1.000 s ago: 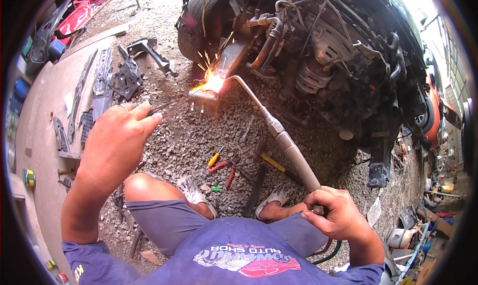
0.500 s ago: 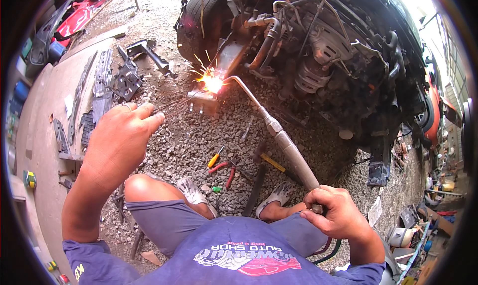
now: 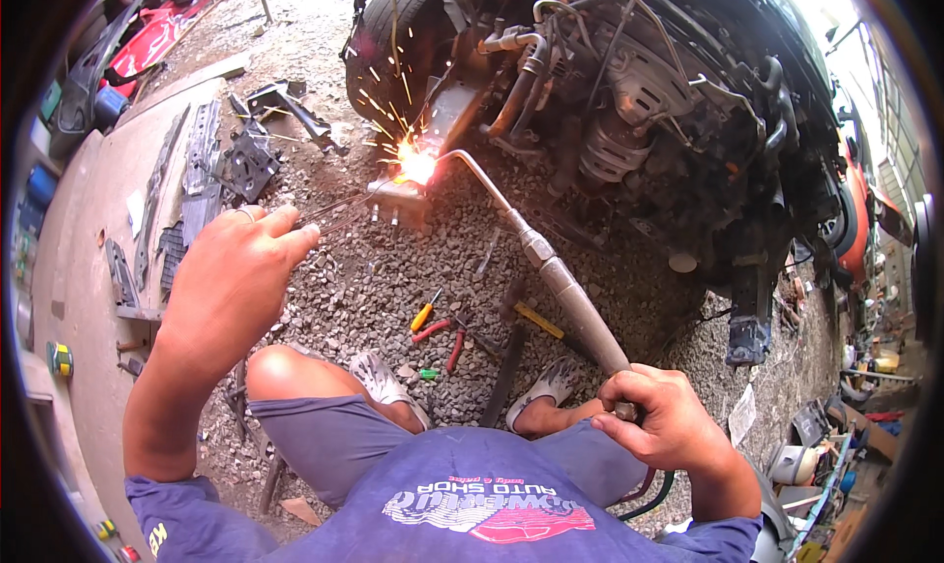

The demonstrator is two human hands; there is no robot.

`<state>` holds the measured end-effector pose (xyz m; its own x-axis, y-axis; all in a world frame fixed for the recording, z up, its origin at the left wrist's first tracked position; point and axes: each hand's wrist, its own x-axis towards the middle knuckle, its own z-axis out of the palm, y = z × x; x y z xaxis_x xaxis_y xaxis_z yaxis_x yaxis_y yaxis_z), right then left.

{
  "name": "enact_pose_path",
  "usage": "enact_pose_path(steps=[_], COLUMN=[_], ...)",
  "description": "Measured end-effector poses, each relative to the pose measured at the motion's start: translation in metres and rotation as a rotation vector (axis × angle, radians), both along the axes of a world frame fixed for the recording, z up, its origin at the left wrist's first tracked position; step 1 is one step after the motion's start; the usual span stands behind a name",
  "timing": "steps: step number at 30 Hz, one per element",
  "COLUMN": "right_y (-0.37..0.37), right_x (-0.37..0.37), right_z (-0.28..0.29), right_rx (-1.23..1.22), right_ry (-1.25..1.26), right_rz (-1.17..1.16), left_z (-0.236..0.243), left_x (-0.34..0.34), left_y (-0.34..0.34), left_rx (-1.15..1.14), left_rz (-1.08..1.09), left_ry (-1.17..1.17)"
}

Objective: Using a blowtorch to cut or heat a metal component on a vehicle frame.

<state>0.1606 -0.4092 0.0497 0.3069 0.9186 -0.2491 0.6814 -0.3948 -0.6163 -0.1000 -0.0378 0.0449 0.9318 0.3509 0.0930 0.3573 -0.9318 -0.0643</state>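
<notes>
My right hand [image 3: 661, 415] is wrapped round the handle of a gas welding torch [image 3: 570, 293], whose thin bent tip reaches up to a bright, sparking spot. A red and a green hose trail from below that hand. My left hand [image 3: 231, 268] pinches thin filler rods [image 3: 339, 209] that run toward the same glow. The glow sits on top of a metal bracket end [image 3: 398, 202], where a frame rail [image 3: 457, 111] of the stripped car [image 3: 649, 101] ends. Glare hides the exact joint, and sparks fly up and left from it.
On the gravel between my feet lie a yellow screwdriver [image 3: 427, 310], red-handled pliers [image 3: 454, 350] and a hammer [image 3: 539, 319]. Black metal brackets [image 3: 251, 160] and cut panels [image 3: 202, 160] lie at the left. A tire [image 3: 388, 52] stands behind the glow; clutter [image 3: 806, 465] fills the lower right.
The spark spray now reaches higher and farther left. My left hand and the rods have shifted very slightly; the torch stays almost in place.
</notes>
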Motion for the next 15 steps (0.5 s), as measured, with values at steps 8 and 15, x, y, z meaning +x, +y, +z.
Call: enact_pose_path(steps=[8,15], right_y=[0.0000,0.0005], right_x=[-0.0010,-0.0013], right_z=[0.0017,0.0018], right_rx=[-0.016,-0.040], right_ry=[-0.001,0.001], right_rz=[-0.004,-0.016], left_z=[-0.0029,0.0003], left_x=[0.0024,0.0053], left_y=[0.0017,0.0007], left_rx=[0.007,-0.007], left_rz=[-0.025,0.017], left_ry=[-0.002,0.035])
